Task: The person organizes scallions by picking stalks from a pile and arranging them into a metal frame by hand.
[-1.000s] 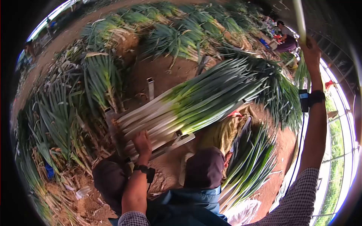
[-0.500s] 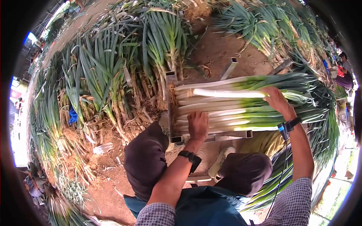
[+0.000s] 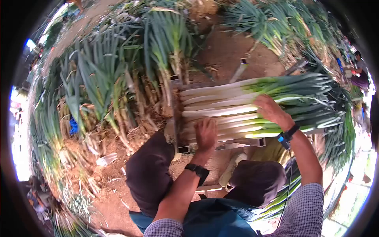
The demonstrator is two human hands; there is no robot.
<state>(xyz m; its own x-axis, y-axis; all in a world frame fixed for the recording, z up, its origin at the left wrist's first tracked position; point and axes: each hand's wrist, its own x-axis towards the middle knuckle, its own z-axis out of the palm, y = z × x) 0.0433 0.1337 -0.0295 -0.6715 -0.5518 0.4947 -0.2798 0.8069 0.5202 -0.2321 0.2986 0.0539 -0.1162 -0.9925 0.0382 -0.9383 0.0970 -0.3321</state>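
Observation:
Long leeks lie side by side on a metal frame, white root ends against its left upright plate and green leaves to the right. My left hand rests on the white stalks near the root ends, fingers bent; whether it grips one is hidden. Over the middle of the row, my right hand touches the stalks where white turns green, its fingertips bent down onto them. What lies beneath those fingers cannot be made out.
Upright leek bundles crowd the left side, and more leeks lie at the upper right. A metal bar sticks out behind the frame. My knees are just below it. Another person is at the far right.
The raised leek in my right hand has come down among the others, and that hand has moved left and slightly down. My left hand has barely moved. Earlier, the view swung towards the left.

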